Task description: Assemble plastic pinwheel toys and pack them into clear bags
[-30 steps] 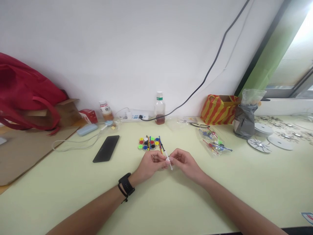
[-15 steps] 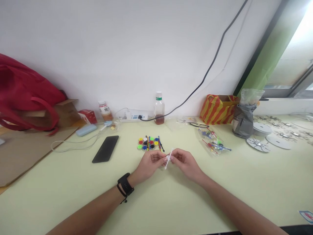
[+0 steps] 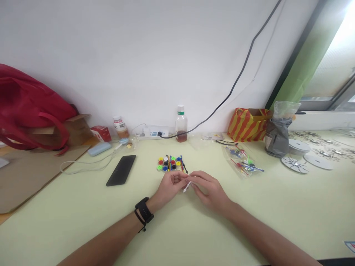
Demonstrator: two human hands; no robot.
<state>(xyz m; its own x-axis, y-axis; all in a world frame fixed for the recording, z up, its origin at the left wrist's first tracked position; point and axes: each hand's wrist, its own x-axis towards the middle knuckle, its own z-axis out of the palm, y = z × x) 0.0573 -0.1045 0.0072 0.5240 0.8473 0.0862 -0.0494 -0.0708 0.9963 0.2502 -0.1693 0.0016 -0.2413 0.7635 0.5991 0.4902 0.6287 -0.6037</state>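
My left hand (image 3: pixel 169 187) and my right hand (image 3: pixel 208 189) meet just above the pale green table (image 3: pixel 83 218), fingers pinched together on a small white stick-like piece (image 3: pixel 187 186) that points down and to the left. A black watch sits on my left wrist. Just beyond the hands lies a cluster of small coloured round pieces and thin coloured sticks (image 3: pixel 171 163).
A black phone (image 3: pixel 121 170) lies left of the cluster. Clear bags of coloured parts (image 3: pixel 242 161) lie to the right. Along the wall stand two bottles (image 3: pixel 181 124), a power strip (image 3: pixel 154 132), a striped bag (image 3: pixel 247 123), a grey wrapped object (image 3: pixel 277 135). A red bag (image 3: pixel 30 107) sits far left.
The white piece has turned between my fingers, from pointing down-right, then up, to pointing down-left now. My right hand has dropped a little lower and flattened over it.
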